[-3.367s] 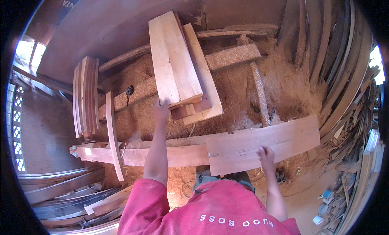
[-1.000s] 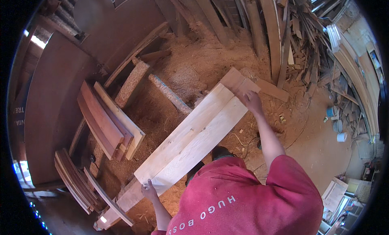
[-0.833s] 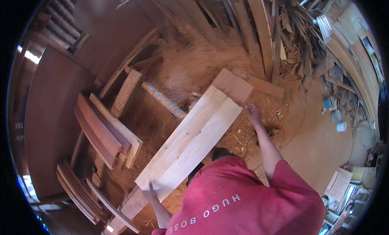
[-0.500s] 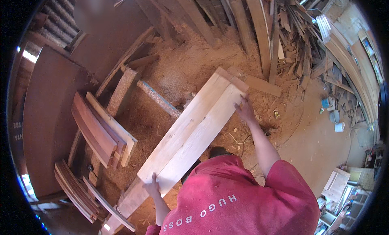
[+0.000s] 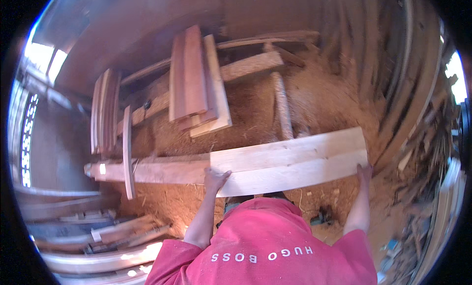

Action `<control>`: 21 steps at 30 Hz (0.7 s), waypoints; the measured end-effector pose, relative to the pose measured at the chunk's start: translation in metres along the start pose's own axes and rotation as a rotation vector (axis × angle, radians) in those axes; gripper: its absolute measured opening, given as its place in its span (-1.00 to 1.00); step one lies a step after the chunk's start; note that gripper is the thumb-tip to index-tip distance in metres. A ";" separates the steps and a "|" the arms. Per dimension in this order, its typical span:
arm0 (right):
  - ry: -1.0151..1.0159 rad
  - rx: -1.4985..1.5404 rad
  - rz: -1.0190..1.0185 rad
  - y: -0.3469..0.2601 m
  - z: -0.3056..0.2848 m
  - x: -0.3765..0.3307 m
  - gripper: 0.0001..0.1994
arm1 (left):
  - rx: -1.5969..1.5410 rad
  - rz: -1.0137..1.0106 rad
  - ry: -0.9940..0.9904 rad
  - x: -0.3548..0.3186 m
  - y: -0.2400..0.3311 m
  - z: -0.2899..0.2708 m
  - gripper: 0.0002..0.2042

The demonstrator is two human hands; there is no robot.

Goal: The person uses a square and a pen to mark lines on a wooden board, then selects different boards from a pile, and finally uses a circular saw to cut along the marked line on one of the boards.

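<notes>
- Your pale board [image 5: 290, 159] lies crosswise just in front of your body, covering the right part of the long reddish plank [image 5: 162, 172]; whether it rests on anything or hangs from your grip, I cannot tell.
- Your left hand [image 5: 215, 180] pinches the near left corner, thumb over the face; a weak corner hold could let that end twist if the weight shifts.
- Your right hand [image 5: 364, 172] touches the near right corner, but blur hides whether its fingers pinch or merely press; if they only press, that end could slip.
- Both hands sit toward the near edge, so the far edge could tip down if nothing supports it.
- Fingers under either end could get trapped if the board drops onto something beneath.
- The angled strut [image 5: 282, 108] ends close to the far edge; pushing the board outward might catch it.
- Loose sawdust [image 5: 319, 103] could spoil your footing.
</notes>
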State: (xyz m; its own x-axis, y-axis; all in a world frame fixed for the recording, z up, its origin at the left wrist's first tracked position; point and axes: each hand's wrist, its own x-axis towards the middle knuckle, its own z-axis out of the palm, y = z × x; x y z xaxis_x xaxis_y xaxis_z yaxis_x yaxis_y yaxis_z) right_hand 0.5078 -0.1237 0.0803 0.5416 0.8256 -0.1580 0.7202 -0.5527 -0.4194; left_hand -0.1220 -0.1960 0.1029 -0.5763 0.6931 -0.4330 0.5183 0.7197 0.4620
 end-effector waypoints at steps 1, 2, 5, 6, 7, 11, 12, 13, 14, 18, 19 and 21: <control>0.039 -0.056 0.040 0.029 0.014 0.016 -0.26 | -0.034 -0.026 0.023 0.016 -0.017 0.004 0.11; 0.068 -0.069 0.032 0.033 0.028 0.019 -0.27 | -0.053 -0.003 -0.006 0.040 -0.049 0.010 0.01; 0.209 -0.066 -0.121 -0.016 0.055 -0.017 -0.36 | -0.203 0.038 0.102 0.082 -0.095 -0.017 -0.15; 0.271 -0.076 -0.162 -0.027 0.062 -0.027 -0.39 | -0.295 0.050 0.214 0.112 -0.101 -0.029 -0.21; 0.286 -0.041 -0.199 -0.038 0.073 -0.040 -0.43 | -0.382 0.074 0.326 0.143 -0.105 -0.039 -0.26; 0.205 0.045 -0.374 -0.102 0.109 -0.127 -0.52 | -0.661 -0.045 0.255 0.275 -0.095 -0.094 -0.36; 0.119 0.120 -0.454 -0.140 0.129 -0.161 -0.54 | -0.687 -0.036 0.238 0.323 -0.142 -0.137 -0.39; 0.091 0.110 -0.506 -0.156 0.129 -0.184 -0.55 | -0.714 -0.020 0.180 0.349 -0.140 -0.138 -0.41; 0.063 0.101 -0.554 -0.172 0.128 -0.206 -0.56 | -0.740 -0.002 0.124 0.374 -0.137 -0.143 -0.43; -0.036 0.073 -0.463 -0.211 0.110 -0.264 -0.61 | -1.022 -0.130 -0.052 0.413 -0.098 -0.110 -0.54; -0.074 0.145 -0.455 -0.220 0.116 -0.273 -0.63 | -1.069 -0.094 -0.089 0.424 -0.109 -0.121 -0.57; -0.077 0.161 -0.401 -0.225 0.115 -0.290 -0.64 | -0.955 -0.097 -0.120 0.415 -0.085 -0.107 -0.57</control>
State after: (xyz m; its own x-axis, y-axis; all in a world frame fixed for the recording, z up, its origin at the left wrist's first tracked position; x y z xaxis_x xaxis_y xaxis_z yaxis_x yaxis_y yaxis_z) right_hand 0.1392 -0.2257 0.1176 0.1948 0.9807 -0.0175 0.7870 -0.1669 -0.5940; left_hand -0.4722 0.0259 -0.0331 -0.4942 0.6698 -0.5543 -0.2910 0.4734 0.8314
